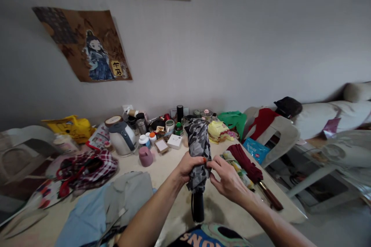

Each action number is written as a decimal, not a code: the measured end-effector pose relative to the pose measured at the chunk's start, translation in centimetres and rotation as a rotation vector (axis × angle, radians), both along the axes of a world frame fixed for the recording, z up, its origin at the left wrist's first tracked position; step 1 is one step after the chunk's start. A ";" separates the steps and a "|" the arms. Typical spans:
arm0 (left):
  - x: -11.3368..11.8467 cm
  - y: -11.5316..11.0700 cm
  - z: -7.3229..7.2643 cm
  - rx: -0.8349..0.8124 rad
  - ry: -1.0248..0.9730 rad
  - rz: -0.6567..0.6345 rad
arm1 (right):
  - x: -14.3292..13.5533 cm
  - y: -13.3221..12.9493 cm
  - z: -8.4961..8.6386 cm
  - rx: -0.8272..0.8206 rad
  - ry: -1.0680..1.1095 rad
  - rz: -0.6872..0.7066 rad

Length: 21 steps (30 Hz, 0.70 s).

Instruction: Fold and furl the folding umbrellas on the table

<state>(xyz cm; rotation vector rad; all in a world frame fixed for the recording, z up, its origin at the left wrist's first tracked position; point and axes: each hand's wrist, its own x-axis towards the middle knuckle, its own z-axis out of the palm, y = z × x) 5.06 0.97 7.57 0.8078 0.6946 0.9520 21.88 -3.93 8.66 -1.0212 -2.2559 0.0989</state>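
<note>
A folded camouflage umbrella [199, 142] in grey, black and white is held upright in front of me, its black handle [198, 206] pointing down toward my body. My left hand [188, 166] is wrapped round the middle of the folded canopy from the left. On the other side, the fingers of my right hand [222, 171] pinch at the canopy's right edge; what small part they grip is hard to make out. To the right of it lie a dark red umbrella [246, 162] with a wooden handle and a folded green and yellow patterned umbrella [239, 168].
Folded light blue and grey clothes [127, 191] lie at the left front. Behind them are a kettle [121, 137], a pink cup [145, 156], a white box [175, 141] and several bottles. A plastic chair [278, 135] stands beyond the table's right edge.
</note>
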 end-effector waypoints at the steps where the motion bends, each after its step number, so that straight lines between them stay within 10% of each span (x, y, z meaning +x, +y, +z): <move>1: 0.0 -0.1 0.0 0.007 -0.003 0.000 | 0.0 -0.1 0.2 -0.006 -0.030 -0.005; 14: 0.2 -0.2 -0.3 0.288 0.444 0.172 | 2.8 -0.4 1.5 -0.023 0.240 -0.093; 17: -0.3 -0.3 -0.1 0.377 0.616 0.100 | 4.1 -0.9 4.2 0.031 0.068 0.062; 21: -0.3 -0.8 0.3 0.488 0.722 -0.158 | 4.7 0.6 5.9 0.252 -0.155 -0.083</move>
